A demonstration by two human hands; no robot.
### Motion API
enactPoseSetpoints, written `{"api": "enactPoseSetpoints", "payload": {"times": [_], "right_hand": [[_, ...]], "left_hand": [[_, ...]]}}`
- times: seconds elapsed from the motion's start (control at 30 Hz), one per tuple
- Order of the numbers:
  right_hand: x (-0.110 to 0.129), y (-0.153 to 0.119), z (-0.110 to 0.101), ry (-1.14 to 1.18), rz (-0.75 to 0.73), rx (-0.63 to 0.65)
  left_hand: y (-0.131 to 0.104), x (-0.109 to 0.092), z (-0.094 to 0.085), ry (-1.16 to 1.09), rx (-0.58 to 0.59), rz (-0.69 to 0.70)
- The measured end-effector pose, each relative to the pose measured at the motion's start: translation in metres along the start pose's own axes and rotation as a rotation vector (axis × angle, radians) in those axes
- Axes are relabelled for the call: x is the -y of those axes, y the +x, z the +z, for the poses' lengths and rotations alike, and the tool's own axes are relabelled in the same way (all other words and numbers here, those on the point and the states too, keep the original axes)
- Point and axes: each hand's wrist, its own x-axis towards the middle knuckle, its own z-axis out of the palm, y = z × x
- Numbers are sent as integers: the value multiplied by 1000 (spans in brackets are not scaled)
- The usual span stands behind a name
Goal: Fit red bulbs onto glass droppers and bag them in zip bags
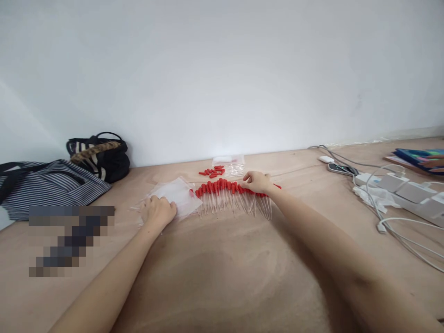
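Observation:
A row of droppers (218,199) with clear stems and red rubber bulbs lies fanned out on the wooden table, bulbs toward the wall. My right hand (257,182) is over the right part of this row, its bent fingers closed at the red bulbs; the hand partly hides what they grip. To the left of the droppers is a loose pile of clear plastic bags (182,194). Over the pile's left side, my left hand (157,212) has its fingers curled onto the bags, with the fingertips partly hidden.
Loose red bulbs (214,171) lie behind the row, beside a clear bag of thin stems (236,169). A striped bag (52,187) and a black bag (113,159) stand at left. White cables (402,221) and a power strip (412,189) occupy the right.

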Motion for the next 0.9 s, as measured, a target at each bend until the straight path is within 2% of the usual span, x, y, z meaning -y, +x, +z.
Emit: {"api": "enactPoseSetpoints", "payload": {"times": [0.1,0.23,0.37,0.43,0.5,0.6,0.67,0.73,0.9], "right_hand": [[-1,-7,-1,-36,-24,-84],[-20,-25,-14,-69,-17,-297],[-50,-47,-33,-129,8,-382],[-64,-56,-41,-156,30,-365],[-73,-62,-48,-185,29,-316],[-80,-65,-56,-230,-17,-238],[-82,-65,-58,-267,-39,-208],[-84,-64,-57,-313,-33,-195],[-86,-63,-44,-369,44,-212]], "left_hand": [[0,0,0,-7,19,6],[3,2,-3,-23,21,-4],[1,-5,-16,-49,-133,64],[-8,-17,-23,-110,-256,178],[-22,-32,-25,-225,-369,348],[-48,-54,-19,-372,-506,684],[-61,-64,-12,-432,-557,863],[-69,-69,-6,-476,-563,950],[-70,-71,-4,-518,-535,971]]}}
